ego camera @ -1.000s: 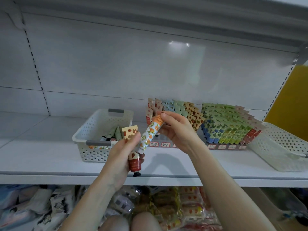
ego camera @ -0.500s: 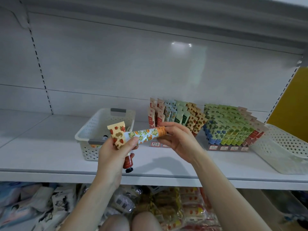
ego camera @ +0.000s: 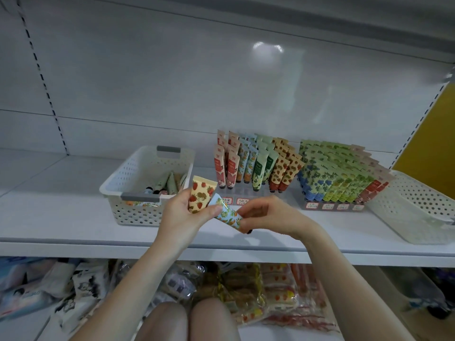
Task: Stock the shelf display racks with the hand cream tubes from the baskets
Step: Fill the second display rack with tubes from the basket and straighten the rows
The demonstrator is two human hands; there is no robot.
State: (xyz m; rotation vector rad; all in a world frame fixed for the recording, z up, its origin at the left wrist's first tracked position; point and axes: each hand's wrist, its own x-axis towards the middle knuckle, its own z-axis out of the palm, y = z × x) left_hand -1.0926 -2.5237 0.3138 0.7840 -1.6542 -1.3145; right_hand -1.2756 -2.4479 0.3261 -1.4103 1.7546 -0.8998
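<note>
Work being done before shelf edge, beside white basket. Strawberry-print tube being gripped by left hand, fingers curled round body. Orange-print tube being pinched near cap by right hand fingertips. Judged light, soft-walled, glossy. Best being taken at cap shoulder or crimped tail.

This is a shop. A white metal shelf hangs on a back panel with slotted uprights. Toward its back edge, display racks hold hand cream tubes in tidy upright rows, with price labels along their fronts. Stock baskets stand near both ends. Wrapped packets fill the shelf below.
</note>
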